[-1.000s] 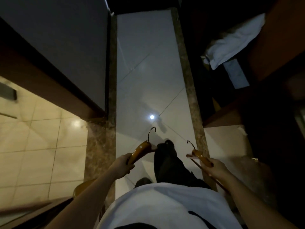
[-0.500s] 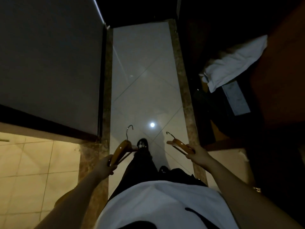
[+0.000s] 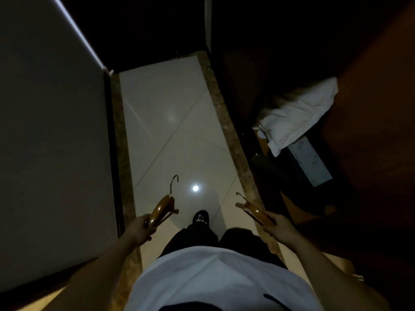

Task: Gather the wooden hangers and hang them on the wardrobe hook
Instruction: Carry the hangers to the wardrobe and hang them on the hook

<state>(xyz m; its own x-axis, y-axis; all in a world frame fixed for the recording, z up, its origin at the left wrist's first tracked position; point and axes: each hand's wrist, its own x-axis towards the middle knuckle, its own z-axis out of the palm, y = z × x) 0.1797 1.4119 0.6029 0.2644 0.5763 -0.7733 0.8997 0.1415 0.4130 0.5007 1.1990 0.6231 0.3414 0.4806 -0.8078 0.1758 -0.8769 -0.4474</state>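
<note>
Compared with half a second ago, the view has advanced along the corridor: the lit beige-tiled room at the lower left of the frame has almost gone, and the grey wall panel (image 3: 51, 140) now fills the left side. The white bundle at the right has dropped lower in the frame. The forward shoe (image 3: 200, 217) has changed position, and both hangers remain in hand.

Left side: the wall panel is flat, matt and grey, with a bright thin edge running diagonally from the top. Beside it runs a mottled brown stone border, then the pale glossy floor (image 3: 170, 135), laid in large tiles with diagonal joints and carrying a round light reflection.

Lower centre-left: the left hand (image 3: 140, 231) is clamped on a wooden hanger (image 3: 160, 211), curved, polished and amber-brown, its thin metal hook pointing up the frame.

Centre bottom: white shirt, dark trousers, one dark shoe forward.

Lower centre-right: the right hand (image 3: 277, 227) is closed around a second wooden hanger (image 3: 254, 212), same finish, with a small metal hook at its far end.

Right side: a dark wooden recess holds a soft, crumpled white cloth bundle (image 3: 296, 117) lying over a dark boxy object; detail there is too dim to read.
</note>
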